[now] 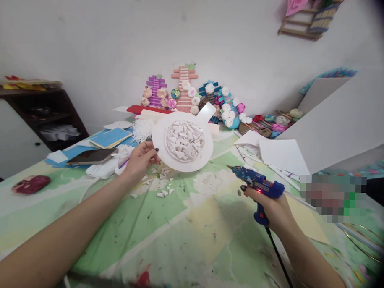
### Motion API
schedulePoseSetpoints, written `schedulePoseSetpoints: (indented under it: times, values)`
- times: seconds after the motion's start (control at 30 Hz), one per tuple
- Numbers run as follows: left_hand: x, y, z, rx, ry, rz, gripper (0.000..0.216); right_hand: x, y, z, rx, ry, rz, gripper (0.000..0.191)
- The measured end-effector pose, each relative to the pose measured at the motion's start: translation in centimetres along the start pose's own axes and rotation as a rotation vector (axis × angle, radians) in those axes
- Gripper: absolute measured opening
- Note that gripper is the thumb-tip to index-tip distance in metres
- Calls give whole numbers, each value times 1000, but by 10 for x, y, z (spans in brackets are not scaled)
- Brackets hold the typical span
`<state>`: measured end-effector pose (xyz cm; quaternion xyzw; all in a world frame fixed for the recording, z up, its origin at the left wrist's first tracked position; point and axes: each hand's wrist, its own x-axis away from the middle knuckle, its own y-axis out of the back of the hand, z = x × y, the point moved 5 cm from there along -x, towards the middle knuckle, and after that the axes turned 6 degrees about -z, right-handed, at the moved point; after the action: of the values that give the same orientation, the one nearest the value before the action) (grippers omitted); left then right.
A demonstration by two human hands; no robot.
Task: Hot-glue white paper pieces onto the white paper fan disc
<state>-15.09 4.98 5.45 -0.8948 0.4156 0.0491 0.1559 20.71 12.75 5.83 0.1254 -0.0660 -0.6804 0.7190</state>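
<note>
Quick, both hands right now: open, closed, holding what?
Left hand: closed, holding the white paper disc by its edge.
Right hand: closed around the blue glue gun.

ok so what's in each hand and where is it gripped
Left hand: round white paper-like disc, by its lower-left rim. Right hand: blue pistol-shaped glue gun, by its handle.

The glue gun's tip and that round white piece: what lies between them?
In the head view, no object shows between the tip of the glue gun and the round white piece; only patterned tablecloth is visible there.
</note>
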Motion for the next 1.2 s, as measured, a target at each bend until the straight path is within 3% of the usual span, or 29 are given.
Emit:
schedulePoseSetpoints:
  times: [0.23,0.47,0.67,0.77,1.0,1.2]
  values:
    - [4,-7,7,61,207,136,16,2,9,6,-104,73,-40,29]
    - [16,-11,3,-206,368,132,24,5,13,7,-142,39,-12,35]
    - [22,-11,17,-318,485,222,33,11,9,15,-40,30,44,35]
    - [23,-11,22,-355,483,212,31,15,3,16,81,-21,116,37]
    - [23,-14,20,-362,370,174,39,16,-3,19,194,95,209,35]
    - [20,-24,17,-91,240,298,49,14,0,19,109,48,147,34]
